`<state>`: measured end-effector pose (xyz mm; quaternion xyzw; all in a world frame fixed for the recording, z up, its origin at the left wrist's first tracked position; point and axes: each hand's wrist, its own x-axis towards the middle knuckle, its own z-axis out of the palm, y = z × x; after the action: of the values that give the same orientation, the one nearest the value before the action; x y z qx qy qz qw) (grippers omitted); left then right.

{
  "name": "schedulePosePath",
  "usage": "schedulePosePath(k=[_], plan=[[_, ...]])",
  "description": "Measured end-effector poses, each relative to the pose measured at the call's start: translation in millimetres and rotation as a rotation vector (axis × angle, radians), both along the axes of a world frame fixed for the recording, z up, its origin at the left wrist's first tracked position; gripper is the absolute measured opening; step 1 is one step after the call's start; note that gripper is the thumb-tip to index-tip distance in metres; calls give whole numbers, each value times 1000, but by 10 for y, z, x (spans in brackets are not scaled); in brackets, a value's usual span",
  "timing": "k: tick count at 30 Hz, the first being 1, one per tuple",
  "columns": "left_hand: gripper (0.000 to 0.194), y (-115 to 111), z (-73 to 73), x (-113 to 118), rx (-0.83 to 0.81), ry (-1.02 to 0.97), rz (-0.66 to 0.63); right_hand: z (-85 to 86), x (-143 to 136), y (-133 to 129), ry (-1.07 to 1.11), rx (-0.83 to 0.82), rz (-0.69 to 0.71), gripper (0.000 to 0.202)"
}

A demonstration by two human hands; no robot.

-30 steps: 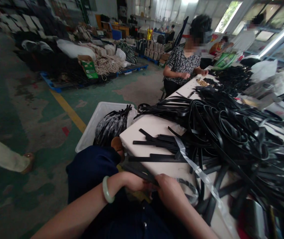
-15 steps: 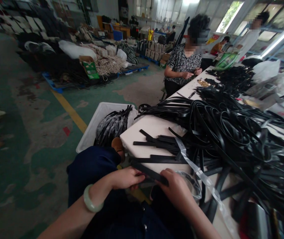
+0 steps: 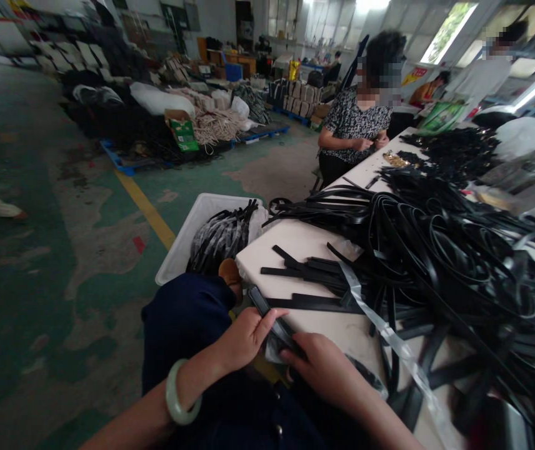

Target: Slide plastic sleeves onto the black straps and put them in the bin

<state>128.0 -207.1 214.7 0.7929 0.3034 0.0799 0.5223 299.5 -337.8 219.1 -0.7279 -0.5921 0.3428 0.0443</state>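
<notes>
Between my hands is a black strap [image 3: 259, 301], held at a slant over my lap beside the table corner. My left hand [image 3: 247, 337], with a pale green bangle on its wrist, grips the strap's middle between thumb and fingers. Closer to me, my right hand [image 3: 317, 362] is closed on the strap's lower end. Some clear plastic [image 3: 274, 350] shows under the strap between the hands. Several flat black strips [image 3: 290, 272] lie on the white table [image 3: 267, 244] just beyond.
A large tangle of black straps [image 3: 417, 250] covers the table's right side, with a clear plastic strip [image 3: 380, 331] across it. A white bin [image 3: 180, 234] of wrapped straps stands left of the table. Across the table corner sits a co-worker [image 3: 359, 119]. Pallets of goods [image 3: 187, 119] stand behind.
The strap has turned steeper, its far end now pointing up and away. My left thumb now lies over it. The view has shifted slightly left, and a passer-by's leg at far left has moved.
</notes>
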Motion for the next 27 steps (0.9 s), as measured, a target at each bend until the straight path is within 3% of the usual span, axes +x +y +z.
schedulePosePath(k=[3, 7, 9, 11, 13, 15, 18, 20, 24, 27], plan=[[57, 144, 94, -192, 98, 63, 179, 60, 182, -174, -21, -6, -21, 27], [54, 314, 301, -587, 179, 116, 231, 111, 291, -239, 94, 65, -48, 27], [56, 437, 366, -851, 164, 150, 239, 131, 295, -80, 227, 215, -217, 29], [57, 614, 381, -1189, 138, 186, 239, 179, 297, 198, 402, 468, -505, 35], [52, 806, 340, -1588, 164, 221, 320, 257, 282, 545, 630, 711, -738, 39], [48, 948, 238, -1986, 216, 283, 504, 325, 201, 909, 931, 762, -756, 40], [42, 970, -31, -2447, 237, 399, 743, 305, -87, 1439, 1292, 460, -600, 41], [44, 875, -276, -2635, 195, 467, 828, 205, -344, 1800, 1347, 292, -537, 39], [52, 680, -789, -2781, 82, 488, 923, 45, -765, 2604, 1272, 136, -422, 40], [49, 747, -1023, -2688, 66, 429, 973, 124, -891, 3195, 1191, 101, -330, 40]])
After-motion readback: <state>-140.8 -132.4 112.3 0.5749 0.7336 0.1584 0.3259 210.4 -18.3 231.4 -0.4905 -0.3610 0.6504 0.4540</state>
